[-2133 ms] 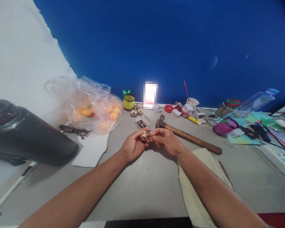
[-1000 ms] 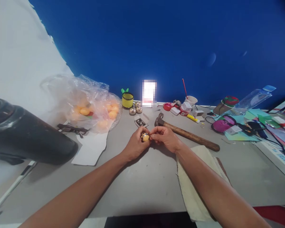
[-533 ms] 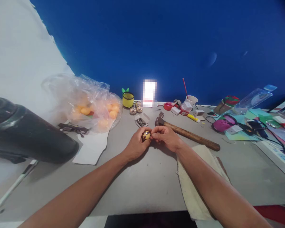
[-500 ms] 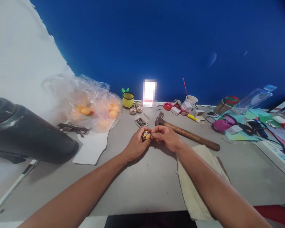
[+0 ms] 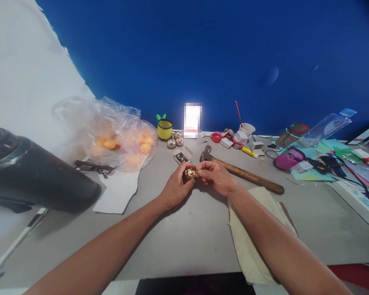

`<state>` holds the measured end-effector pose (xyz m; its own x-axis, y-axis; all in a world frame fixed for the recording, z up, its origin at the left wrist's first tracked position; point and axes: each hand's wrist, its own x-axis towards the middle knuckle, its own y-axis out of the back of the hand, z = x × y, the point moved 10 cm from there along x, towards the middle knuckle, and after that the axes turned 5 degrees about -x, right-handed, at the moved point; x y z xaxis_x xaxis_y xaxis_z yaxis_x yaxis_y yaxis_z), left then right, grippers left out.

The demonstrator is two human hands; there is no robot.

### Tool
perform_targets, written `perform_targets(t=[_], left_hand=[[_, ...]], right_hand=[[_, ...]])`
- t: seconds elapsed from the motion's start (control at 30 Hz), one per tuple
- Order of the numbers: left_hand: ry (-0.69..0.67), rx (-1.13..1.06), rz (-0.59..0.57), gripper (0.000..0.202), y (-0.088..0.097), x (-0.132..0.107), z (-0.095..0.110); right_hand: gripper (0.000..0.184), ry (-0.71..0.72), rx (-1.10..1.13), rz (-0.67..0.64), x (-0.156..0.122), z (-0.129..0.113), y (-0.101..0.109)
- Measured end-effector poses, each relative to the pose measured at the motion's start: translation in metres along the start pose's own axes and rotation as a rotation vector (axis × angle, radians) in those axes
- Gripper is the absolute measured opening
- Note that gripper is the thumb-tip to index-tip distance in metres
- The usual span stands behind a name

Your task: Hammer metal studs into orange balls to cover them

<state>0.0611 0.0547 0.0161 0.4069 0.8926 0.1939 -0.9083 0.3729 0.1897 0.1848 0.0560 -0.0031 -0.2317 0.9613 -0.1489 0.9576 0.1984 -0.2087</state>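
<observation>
Hold the studded orange ball firm in the closed fingertips of the left hand, above the table middle just short of the hammer — and press the pinched right hand squarely onto its side, never sidelong.

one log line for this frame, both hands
left hand: holds small orange ball covered in shiny studs | right hand: pinching at ball's side | nearby: wooden-handled hammer, small tray of dark studs, on grey table
</observation>
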Motion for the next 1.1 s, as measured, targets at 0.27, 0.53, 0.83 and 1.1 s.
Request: perform_targets(t=[0.27,0.53,0.83,1.1], left_hand=[[0.056,0.087,0.061,0.029,0.008,0.001,-0.004],[0.033,0.154,-0.025,0.026,-0.001,-0.001,-0.003],[0.038,0.178,-0.015,0.019,-0.002,-0.001,-0.002],[0.004,0.219,-0.018,0.021,-0.004,-0.002,0.002]], right_hand=[[0.041,-0.01,0.002,0.009,0.0,0.001,0.002],[0.038,0.019,-0.092,0.002,-0.001,0.0,-0.003],[0.039,-0.047,-0.112,-0.007,-0.002,0.003,-0.007],[0.039,-0.083,-0.096,-0.007,-0.002,0.009,-0.004]])
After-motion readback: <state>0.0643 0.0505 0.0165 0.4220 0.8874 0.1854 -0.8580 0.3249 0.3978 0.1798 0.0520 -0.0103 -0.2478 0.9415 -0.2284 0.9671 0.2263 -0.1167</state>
